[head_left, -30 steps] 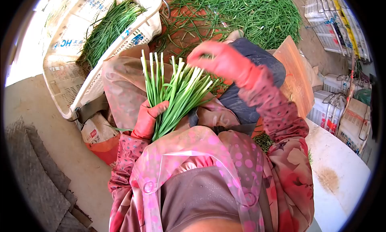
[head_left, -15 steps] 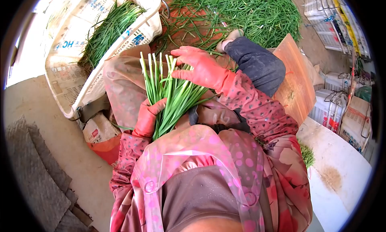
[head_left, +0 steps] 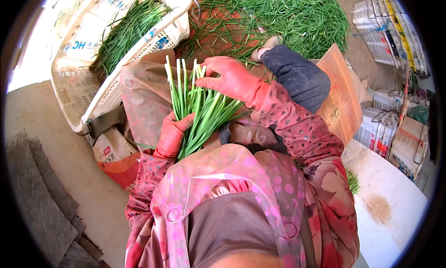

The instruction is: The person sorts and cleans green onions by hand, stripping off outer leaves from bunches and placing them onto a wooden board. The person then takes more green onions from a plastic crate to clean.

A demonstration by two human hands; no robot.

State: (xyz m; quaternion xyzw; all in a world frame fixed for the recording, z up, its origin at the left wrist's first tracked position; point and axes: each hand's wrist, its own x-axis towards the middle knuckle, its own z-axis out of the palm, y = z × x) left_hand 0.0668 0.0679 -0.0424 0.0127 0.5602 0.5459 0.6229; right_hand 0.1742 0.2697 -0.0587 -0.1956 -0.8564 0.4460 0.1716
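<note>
My left hand (head_left: 175, 134), in a red rubber glove, is closed round the lower part of a bunch of garlic chives (head_left: 200, 124). The pale stem ends point up and away from me, and the green leaves fan out toward my right. At the top of the bunch, my right hand (head_left: 231, 79), also gloved in red, has its thumb and fingers closed about a few pale stems. Part of that grip is hidden behind the fingers. The bunch is above my lap, in front of my apron (head_left: 223, 221).
A white plastic basket (head_left: 88, 112) with chives in it stands tilted at the left. A large heap of loose chives (head_left: 302, 17) lies ahead. At the right are a wooden board (head_left: 341, 96) and several stacked crates (head_left: 376, 124). Grey matting (head_left: 35, 198) lies at lower left.
My right thumb and fingers have drawn closer together on the stem ends. The bunch has shifted slightly to the right, still in my left hand.
</note>
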